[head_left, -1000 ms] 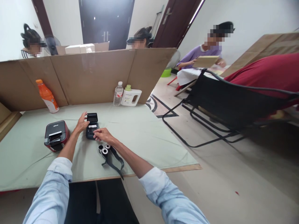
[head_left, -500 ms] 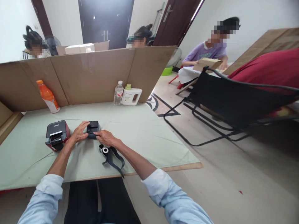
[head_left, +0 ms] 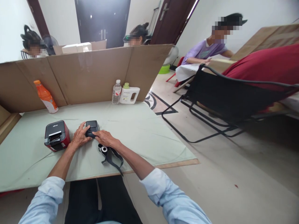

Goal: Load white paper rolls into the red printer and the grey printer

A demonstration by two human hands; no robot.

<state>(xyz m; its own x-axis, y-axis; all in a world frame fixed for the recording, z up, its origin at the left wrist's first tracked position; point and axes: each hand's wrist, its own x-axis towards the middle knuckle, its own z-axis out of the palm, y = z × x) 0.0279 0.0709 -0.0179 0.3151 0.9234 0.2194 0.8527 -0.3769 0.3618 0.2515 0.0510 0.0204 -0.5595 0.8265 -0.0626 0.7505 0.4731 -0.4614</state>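
A small black box-like device (head_left: 92, 125) lies on the green cloth between my hands; its exact kind is unclear. My left hand (head_left: 80, 136) grips its left side, with the thumb laid over the near part of the top. My right hand (head_left: 105, 138) holds the lower right edge, fingers bent together at the near corner. Just below my right hand rests a black tool (head_left: 112, 158) with two curved arms and white-rimmed rings. To the left of my left hand stands a red and black label printer (head_left: 56, 135).
A tilted orange bottle (head_left: 47, 98), a clear water bottle (head_left: 116, 92) and a white jug (head_left: 130, 95) stand by the cardboard wall (head_left: 93, 73) at the back. A black folding chair (head_left: 224, 99) is on the right. Several people sit beyond.
My left thumb has moved across the device's top, and the left hand sits closer around it. The recess seen on top earlier looks more covered. The view has shifted slightly.
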